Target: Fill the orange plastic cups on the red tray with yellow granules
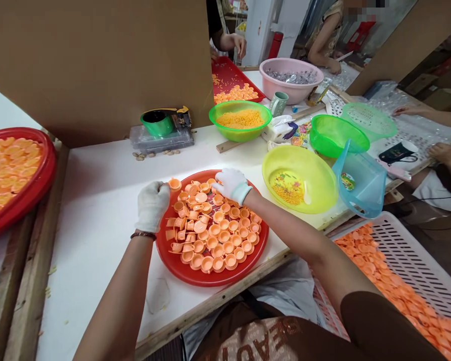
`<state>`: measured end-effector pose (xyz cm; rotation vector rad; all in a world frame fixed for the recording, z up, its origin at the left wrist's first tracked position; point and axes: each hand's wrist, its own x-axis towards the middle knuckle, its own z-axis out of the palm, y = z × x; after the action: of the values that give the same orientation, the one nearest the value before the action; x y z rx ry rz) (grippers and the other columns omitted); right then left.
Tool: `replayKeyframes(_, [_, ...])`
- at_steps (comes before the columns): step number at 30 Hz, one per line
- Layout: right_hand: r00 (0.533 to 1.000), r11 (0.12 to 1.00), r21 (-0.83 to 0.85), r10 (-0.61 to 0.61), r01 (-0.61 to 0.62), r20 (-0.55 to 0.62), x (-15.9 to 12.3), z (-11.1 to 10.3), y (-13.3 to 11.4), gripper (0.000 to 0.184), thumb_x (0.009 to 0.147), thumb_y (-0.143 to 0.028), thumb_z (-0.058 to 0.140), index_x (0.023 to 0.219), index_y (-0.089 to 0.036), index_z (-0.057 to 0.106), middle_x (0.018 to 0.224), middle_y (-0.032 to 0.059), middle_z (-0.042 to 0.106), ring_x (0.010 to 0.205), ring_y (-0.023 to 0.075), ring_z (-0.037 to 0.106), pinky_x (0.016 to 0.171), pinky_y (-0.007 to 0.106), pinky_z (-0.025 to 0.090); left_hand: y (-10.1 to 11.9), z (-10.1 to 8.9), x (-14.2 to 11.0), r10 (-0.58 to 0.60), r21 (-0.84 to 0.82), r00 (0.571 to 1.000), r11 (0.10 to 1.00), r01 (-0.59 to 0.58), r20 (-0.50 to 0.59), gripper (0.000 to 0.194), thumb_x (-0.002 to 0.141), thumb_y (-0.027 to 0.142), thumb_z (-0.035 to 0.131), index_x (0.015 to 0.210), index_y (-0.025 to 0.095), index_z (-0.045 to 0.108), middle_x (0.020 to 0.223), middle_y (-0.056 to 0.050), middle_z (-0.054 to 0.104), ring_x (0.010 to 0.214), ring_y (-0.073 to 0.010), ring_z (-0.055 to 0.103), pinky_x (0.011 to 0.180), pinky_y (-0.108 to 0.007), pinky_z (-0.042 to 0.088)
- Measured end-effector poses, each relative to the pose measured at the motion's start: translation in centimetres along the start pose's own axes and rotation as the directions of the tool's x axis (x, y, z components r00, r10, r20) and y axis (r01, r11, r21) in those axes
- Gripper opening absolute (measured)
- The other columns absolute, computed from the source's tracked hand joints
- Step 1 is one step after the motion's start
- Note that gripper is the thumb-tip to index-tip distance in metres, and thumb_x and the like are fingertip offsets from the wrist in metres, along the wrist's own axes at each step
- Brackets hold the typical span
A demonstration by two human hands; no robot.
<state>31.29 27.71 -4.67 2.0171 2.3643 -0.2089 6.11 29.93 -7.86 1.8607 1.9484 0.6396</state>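
Note:
My left hand (150, 206), in a white glove, is closed at the left rim of a round red tray (210, 279). Its thumb and fingertips pinch a small orange toy cup (175, 184) with a saucer-like base. At the tray's far side is my gloved right hand (231, 184). Its fingers are bent down among the cups and look pinched together, but whatever is between them is hidden. Many orange toy cups (224, 235) cover the tray. Most stand upright on the right, while several lie tipped on their sides at the left.
A second red tray (48, 173) of orange pieces stands left. Behind are a tape roll (158, 123) and a green bowl (244, 134) of small yellow pieces. Rightward sit a yellow bowl (304, 159), a blue scoop (368, 185) and a white crate (417, 245). Other people work beyond.

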Motion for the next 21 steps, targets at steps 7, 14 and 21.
replayKeyframes(7, [0.996, 0.998, -0.022, -0.051, 0.053, 0.077, 0.0, 0.8, -1.2, 0.03, 0.098, -0.031, 0.061, 0.12, -0.019, 0.077, 0.114, 0.0179, 0.078, 0.107, 0.0306, 0.07, 0.09, 0.038, 0.048, -1.1, -1.1, -2.5, -0.033, 0.115, 0.999, 0.993, 0.034, -0.01, 0.026, 0.087, 0.04, 0.053, 0.084, 0.021, 0.071, 0.089, -0.013, 0.073, 0.077, -0.0276, 0.063, 0.067, -0.038, 0.042])
replayKeyframes(14, [0.986, 0.987, -0.04, -0.151, 0.154, 0.066, 1.6, 1.0, -1.1, 0.037, 0.103, -0.025, 0.052, 0.135, -0.026, 0.072, 0.125, 0.0098, 0.073, 0.107, 0.0254, 0.066, 0.087, 0.034, 0.047, 2.8, 2.2, -1.4, 0.225, 0.119, 0.974, 0.967, -0.226, 0.026, 0.027, 0.093, 0.04, 0.057, 0.105, 0.021, 0.071, 0.107, -0.011, 0.074, 0.096, -0.0273, 0.067, 0.082, -0.037, 0.05])
replayKeyframes(21, [0.935, 0.924, -0.171, -0.315, 0.341, 0.163, 1.6, 2.0, -0.8, 0.038, 0.098, -0.012, 0.052, 0.127, -0.02, 0.074, 0.134, 0.0138, 0.066, 0.12, 0.0311, 0.059, 0.094, 0.041, 0.042, 2.7, 3.3, -1.4, 0.364, 0.21, 0.931, 0.908, -0.363, 0.04, 0.028, 0.094, 0.026, 0.053, 0.116, 0.017, 0.068, 0.119, -0.019, 0.068, 0.111, -0.0351, 0.063, 0.098, -0.047, 0.047])
